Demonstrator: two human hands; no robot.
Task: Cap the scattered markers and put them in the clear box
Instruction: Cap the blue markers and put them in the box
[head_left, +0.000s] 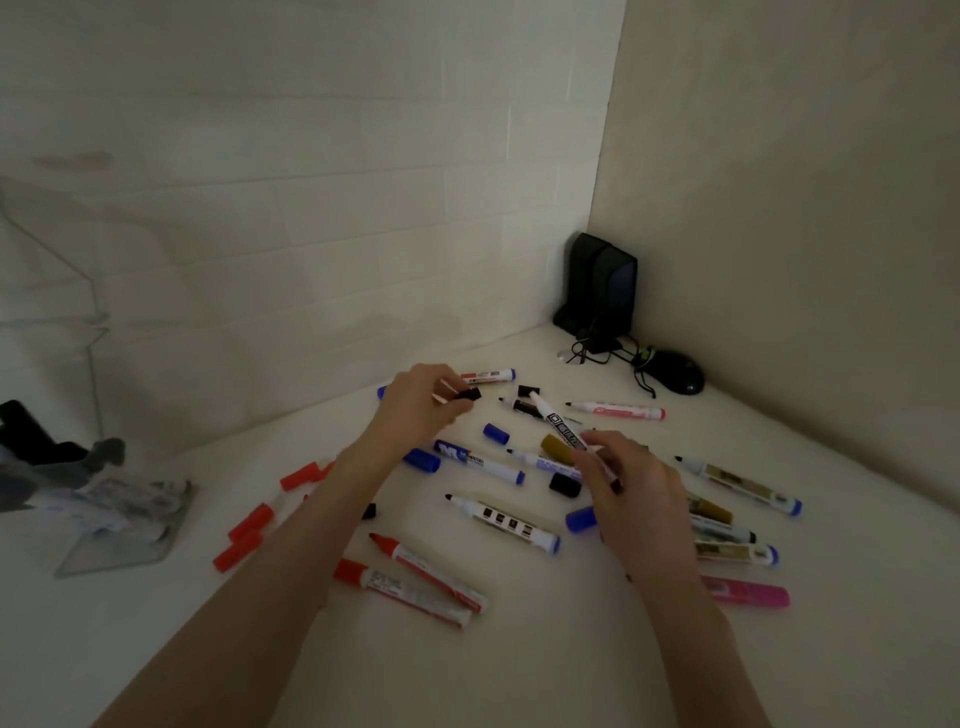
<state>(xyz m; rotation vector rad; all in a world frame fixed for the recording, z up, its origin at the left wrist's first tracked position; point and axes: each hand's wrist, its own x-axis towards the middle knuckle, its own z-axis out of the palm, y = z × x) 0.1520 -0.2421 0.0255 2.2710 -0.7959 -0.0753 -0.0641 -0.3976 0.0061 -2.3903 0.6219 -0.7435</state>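
Note:
Several uncapped markers and loose caps lie scattered on the white table (519, 665). My left hand (421, 402) pinches a black cap (467, 395) just above the table. My right hand (636, 496) grips a white marker with black print (558, 423), its bare tip pointing up and left toward that cap. The two are a short gap apart. The clear box (57, 332) stands at the far left, its walls faint against the wall, with some items lying inside it near the bottom.
Red caps (247, 535) lie left of my forearm and blue caps (422, 460) lie between the markers. Two red markers (415, 582) sit near the front, a pink one (748, 592) at the right. Black speakers (602, 283) and a mouse (675, 371) occupy the back corner.

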